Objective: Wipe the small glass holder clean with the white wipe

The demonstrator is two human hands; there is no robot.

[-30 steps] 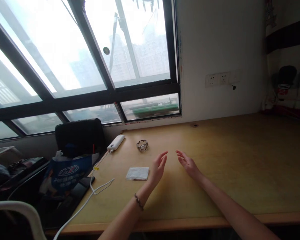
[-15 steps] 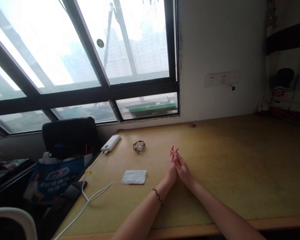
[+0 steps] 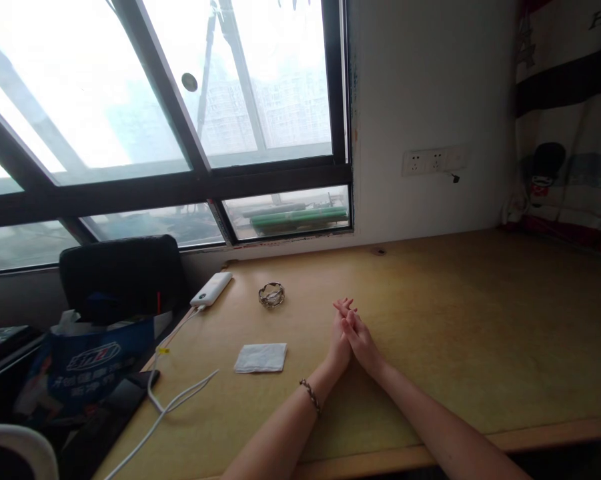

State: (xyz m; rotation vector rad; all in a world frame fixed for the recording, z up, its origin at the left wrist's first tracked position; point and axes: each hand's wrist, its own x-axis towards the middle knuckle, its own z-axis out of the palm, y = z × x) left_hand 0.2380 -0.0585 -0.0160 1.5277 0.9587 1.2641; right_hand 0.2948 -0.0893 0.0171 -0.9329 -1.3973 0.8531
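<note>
Two forearms [image 3: 285, 423] slant inward, left hand [image 3: 338, 345] and right hand [image 3: 365, 345] pressed together, fingers [image 3: 348, 305] interlaced.

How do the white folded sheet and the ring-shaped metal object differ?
Shape: the white folded sheet is flat and rectangular; the ring-shaped metal object is openwork.
Colour: the sheet is white; the metal object is dark silvery.
Place: the sheet lies nearer the person; the metal object nearer the window.
Both rest on the table, touched by neither left hand nor right hand.
</note>
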